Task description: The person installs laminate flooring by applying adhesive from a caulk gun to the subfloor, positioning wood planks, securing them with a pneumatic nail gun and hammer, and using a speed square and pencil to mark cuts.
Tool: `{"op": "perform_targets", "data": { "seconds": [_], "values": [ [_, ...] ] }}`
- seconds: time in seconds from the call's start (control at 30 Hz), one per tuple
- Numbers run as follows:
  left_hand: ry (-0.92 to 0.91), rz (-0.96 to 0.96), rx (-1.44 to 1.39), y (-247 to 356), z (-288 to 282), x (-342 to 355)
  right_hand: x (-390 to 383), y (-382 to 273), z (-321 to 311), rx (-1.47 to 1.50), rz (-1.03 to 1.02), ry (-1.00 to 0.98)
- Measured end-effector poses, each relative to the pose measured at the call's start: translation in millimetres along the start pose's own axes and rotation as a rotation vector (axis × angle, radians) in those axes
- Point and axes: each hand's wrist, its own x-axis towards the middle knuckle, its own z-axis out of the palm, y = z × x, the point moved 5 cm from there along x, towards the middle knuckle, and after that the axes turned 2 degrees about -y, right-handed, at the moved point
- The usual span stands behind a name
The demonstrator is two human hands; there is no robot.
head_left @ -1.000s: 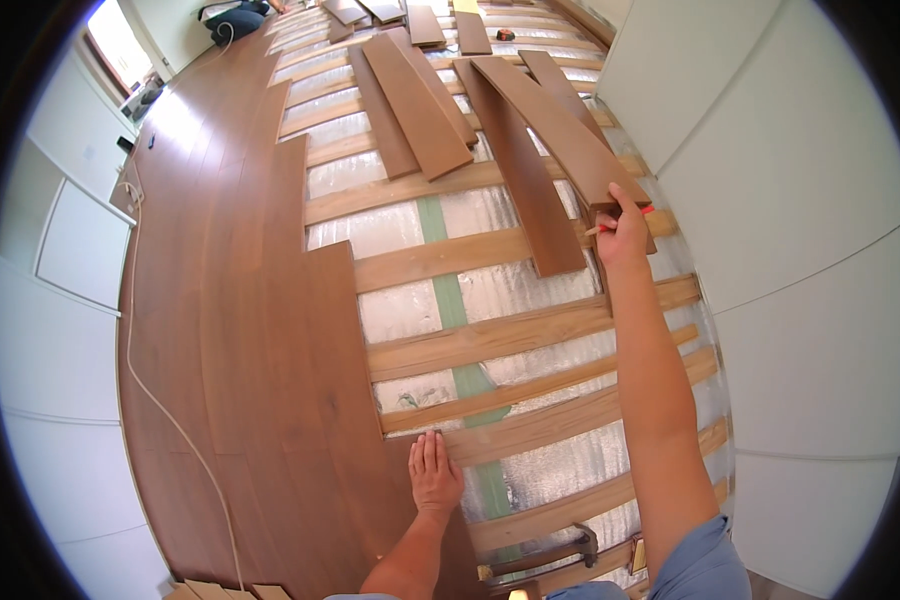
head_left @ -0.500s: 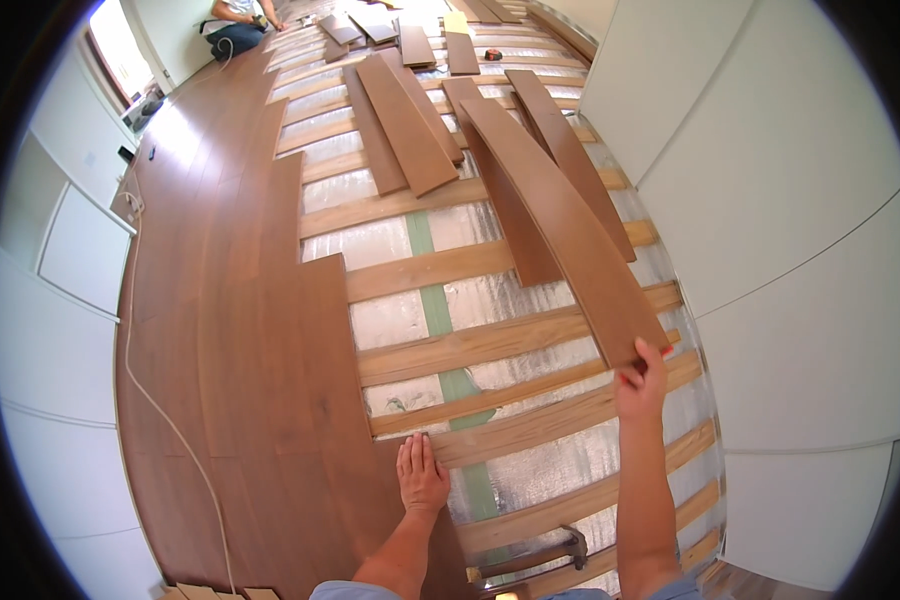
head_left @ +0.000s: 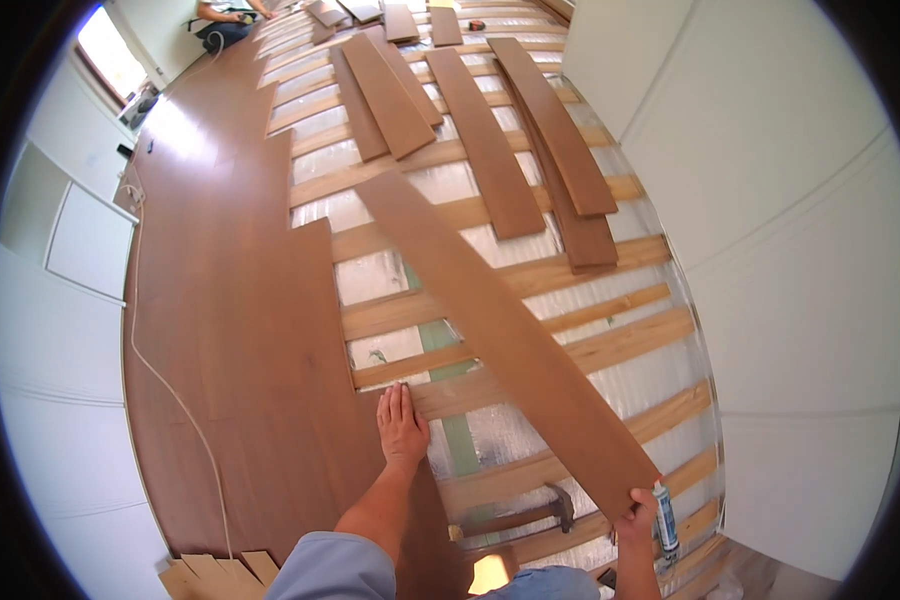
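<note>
My right hand grips the near end of a long brown floorboard. The board slants across the wooden battens, its far end toward the laid flooring. Fingers flat, my left hand rests on the stepped edge of that flooring. A claw hammer lies between my arms across the battens. Right beside my right hand is a white and blue cartridge with a nozzle; I cannot tell whether the hand touches it.
Loose floorboards lie ahead on battens over silvery foil. White cabinets line the right side. A pale cable runs along the left. Cardboard pieces sit at lower left. A person kneels at the far left.
My right hand has drawn the floorboard off the loose boards, nearer to me, and its far end has swung left. My left hand stays on the flooring edge. The cartridge has come into view.
</note>
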Motion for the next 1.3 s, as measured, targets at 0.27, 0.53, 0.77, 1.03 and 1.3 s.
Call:
{"op": "perform_targets", "data": {
  "seconds": [0.27,0.53,0.77,1.03,1.3],
  "values": [
    [0.000,0.002,-0.003,5,4,0,24,89,-66,-0.196,0.346,0.127],
    [-0.026,-0.004,-0.001,2,5,-4,35,75,-59,-0.399,0.386,0.349],
    [-0.019,-0.006,-0.008,1,5,0,80,22,-82,-0.532,0.125,0.514],
    [-0.011,-0.004,0.009,-3,2,4,179,-42,-3,-1.846,-0.226,0.502],
    [-0.031,-0.012,-0.040,1,8,3,458,67,189,-0.480,0.112,0.023]
  ]
}}
